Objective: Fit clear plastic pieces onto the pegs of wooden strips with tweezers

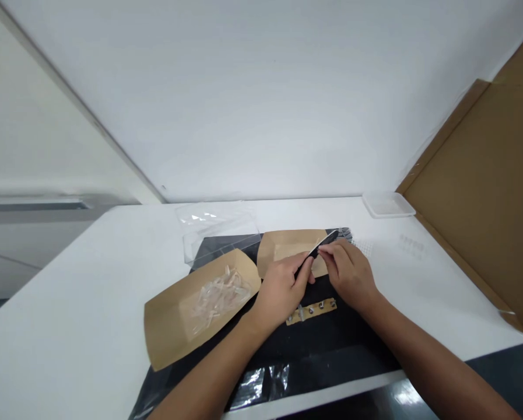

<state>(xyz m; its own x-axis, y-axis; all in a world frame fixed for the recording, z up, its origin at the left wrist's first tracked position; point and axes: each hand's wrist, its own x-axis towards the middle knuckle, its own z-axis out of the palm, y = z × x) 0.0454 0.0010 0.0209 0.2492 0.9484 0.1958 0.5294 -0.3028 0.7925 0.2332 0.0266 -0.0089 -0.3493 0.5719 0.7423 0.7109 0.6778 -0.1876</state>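
Your left hand (283,291) and right hand (347,274) are together, both pinching a slim black file (320,248) with a pale edge, held up over a black sheet (327,344). Under the hands, a brass strip with metal studs (310,311) lies on that sheet. To your left sits a kraft paper tray (165,329) holding a loose heap of clear plastic slivers (215,297), and a second kraft tray (288,242) lies just behind the file. Farther off on the white tabletop (82,303) are a clear plastic box (218,224) and a shallow white tray (388,204), with a brown cardboard panel (476,198) beyond on your right
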